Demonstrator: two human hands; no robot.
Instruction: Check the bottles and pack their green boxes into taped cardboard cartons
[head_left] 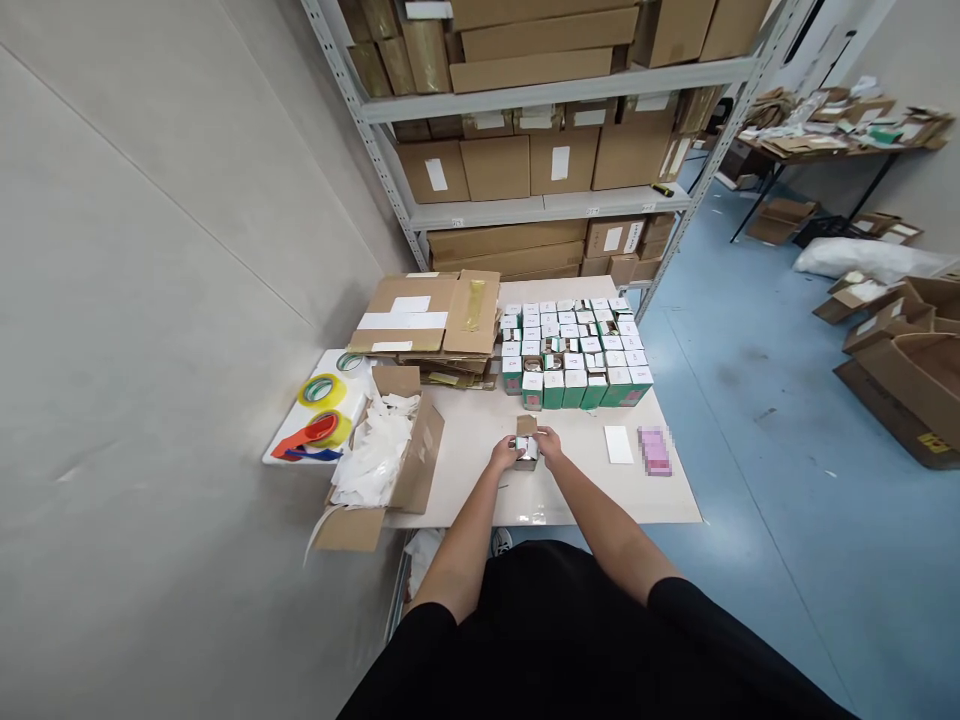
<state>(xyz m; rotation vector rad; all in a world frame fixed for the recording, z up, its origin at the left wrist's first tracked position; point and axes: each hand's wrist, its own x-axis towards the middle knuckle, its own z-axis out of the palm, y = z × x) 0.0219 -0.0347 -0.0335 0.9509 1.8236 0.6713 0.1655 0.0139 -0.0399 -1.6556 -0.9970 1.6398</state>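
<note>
A small cardboard box (527, 463) with its brown flap raised stands on the white table in front of me. Something pale and shiny shows at its top, too small to name. My left hand (505, 454) is closed around the box's left side, fingers at the upper edge. On the opposite side my right hand (549, 444) grips the box near the raised flap. Just beyond are rows of small white-and-green boxes (574, 388), some with open tops. To the right lie a white card (619, 445) and a blurred pink item (655, 451).
At the left, an open carton (424, 450) holds white paper-like pieces, beside tape rolls (321, 390) and an orange tape dispenser (306, 437). Flattened cardboard (412, 310) is stacked behind it. A metal shelf (555, 207) with cartons stands behind the table (465, 490). More cartons lie on the right-hand floor.
</note>
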